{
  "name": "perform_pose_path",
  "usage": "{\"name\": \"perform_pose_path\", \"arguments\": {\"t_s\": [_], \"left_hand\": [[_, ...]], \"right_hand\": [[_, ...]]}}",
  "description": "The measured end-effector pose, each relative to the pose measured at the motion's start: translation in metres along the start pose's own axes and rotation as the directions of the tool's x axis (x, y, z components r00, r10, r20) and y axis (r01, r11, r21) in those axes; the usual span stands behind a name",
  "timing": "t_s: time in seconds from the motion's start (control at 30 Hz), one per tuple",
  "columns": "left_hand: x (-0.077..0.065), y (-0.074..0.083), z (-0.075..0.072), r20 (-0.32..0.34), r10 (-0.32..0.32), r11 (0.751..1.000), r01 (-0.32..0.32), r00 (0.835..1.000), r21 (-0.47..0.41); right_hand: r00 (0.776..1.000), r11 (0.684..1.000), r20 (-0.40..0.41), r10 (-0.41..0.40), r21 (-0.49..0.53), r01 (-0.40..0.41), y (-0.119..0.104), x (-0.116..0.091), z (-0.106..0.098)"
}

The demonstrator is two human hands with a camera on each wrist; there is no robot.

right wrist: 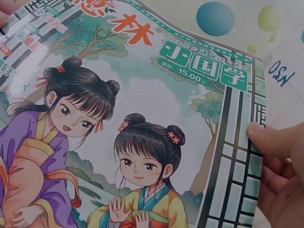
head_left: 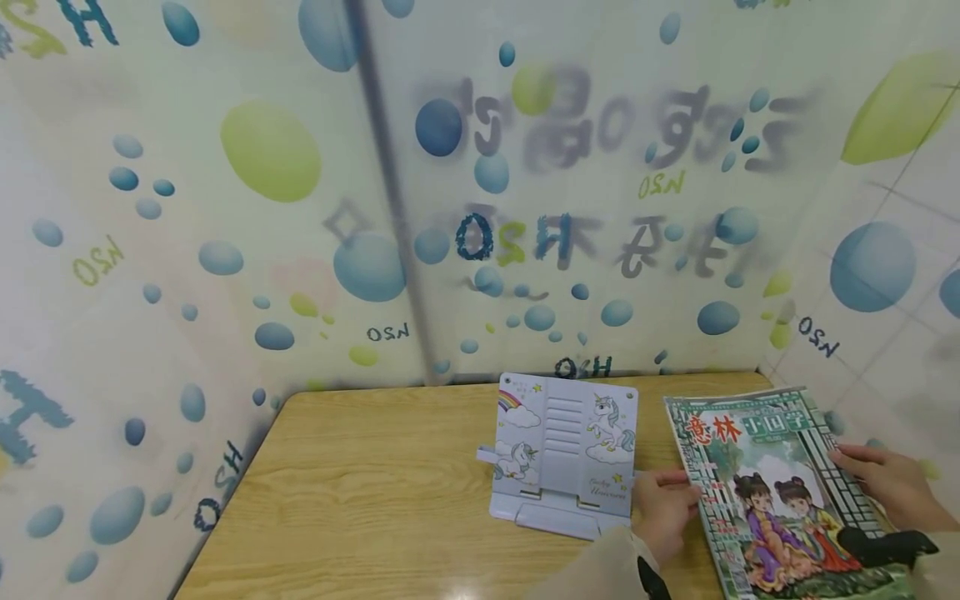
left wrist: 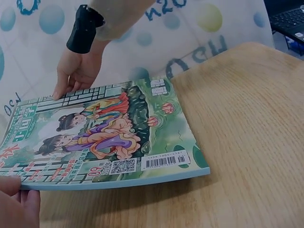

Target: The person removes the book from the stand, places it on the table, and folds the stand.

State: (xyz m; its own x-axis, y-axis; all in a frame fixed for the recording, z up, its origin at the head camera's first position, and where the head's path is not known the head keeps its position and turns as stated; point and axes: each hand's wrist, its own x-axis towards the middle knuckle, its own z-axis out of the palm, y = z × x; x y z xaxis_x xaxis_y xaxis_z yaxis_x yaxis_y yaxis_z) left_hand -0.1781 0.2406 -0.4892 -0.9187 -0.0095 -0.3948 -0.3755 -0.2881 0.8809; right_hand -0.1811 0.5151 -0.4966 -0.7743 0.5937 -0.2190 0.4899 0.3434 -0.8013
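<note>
Your left grip (head_left: pixel 664 512) is closed to a pinch on the magazine (head_left: pixel 780 450), thumb over the spine side and fingers beneath; your right grip (head_left: pixel 888 483) pinches the opposite edge, thumb on the cover. You have the magazine at the right-hand part of the bench (head_left: pixel 360 492), its spine side raised, with a shadow under it. The cover is glossy paper, slightly bowed, printed with two cartoon girls in robes; the spine (left wrist: pixel 118 184) is a thin pale-blue strip, with a barcode (left wrist: pixel 166 160) near one corner.

Just beside your left grip, a pale book stand (head_left: pixel 564 450) leans back on the bench: a flat, rounded rectangle with unicorn prints, a ribbed middle and a ledge along its foot. The bench has a smooth wood grain and rounded corners. Around it hangs thin sheeting (head_left: pixel 600 192) printed with bubbles and lettering, with blurred dark marks showing through.

Your right fingers are mostly hidden behind the cover. The head view cuts off the magazine's lower edge, and a black band (head_left: pixel 885 546) covers part of its picture. In the left wrist view, a keyboard (left wrist: pixel 287 21) is cropped at the corner.
</note>
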Motion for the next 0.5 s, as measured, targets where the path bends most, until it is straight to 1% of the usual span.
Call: {"name": "perform_pose_path", "arguments": {"t_s": [0.07,0.2,0.27,0.4,0.43,0.5], "left_hand": [[0.0,-0.004,0.001,-0.007,0.005,1.0,-0.005,1.0,0.001],[-0.001,-0.012,0.002,-0.025,-0.006,1.0,0.005,1.0,-0.009],[-0.001,-0.015,0.001,-0.031,-0.009,1.0,0.009,0.999,-0.006],[-0.002,-0.019,-0.003,-0.026,-0.047,0.999,0.048,0.999,0.025],[-0.002,-0.019,-0.004,-0.022,-0.058,0.998,0.058,0.998,0.034],[-0.001,-0.022,-0.008,-0.011,-0.074,0.996,0.075,0.997,0.039]], "right_hand": [[1.0,1.0,0.001,0.025,0.012,-0.025,0.002,0.0,0.001],[0.997,0.995,0.036,0.072,0.073,-0.074,0.006,0.001,0.001],[0.995,0.993,0.071,0.07,0.086,-0.076,0.009,0.001,0.001],[0.989,0.994,0.129,0.07,0.069,-0.08,0.015,-0.001,0.0],[0.988,0.994,0.142,0.067,0.074,-0.078,0.016,-0.002,0.0],[0.985,0.989,0.159,0.074,0.116,-0.093,0.017,-0.003,0.001]]}}
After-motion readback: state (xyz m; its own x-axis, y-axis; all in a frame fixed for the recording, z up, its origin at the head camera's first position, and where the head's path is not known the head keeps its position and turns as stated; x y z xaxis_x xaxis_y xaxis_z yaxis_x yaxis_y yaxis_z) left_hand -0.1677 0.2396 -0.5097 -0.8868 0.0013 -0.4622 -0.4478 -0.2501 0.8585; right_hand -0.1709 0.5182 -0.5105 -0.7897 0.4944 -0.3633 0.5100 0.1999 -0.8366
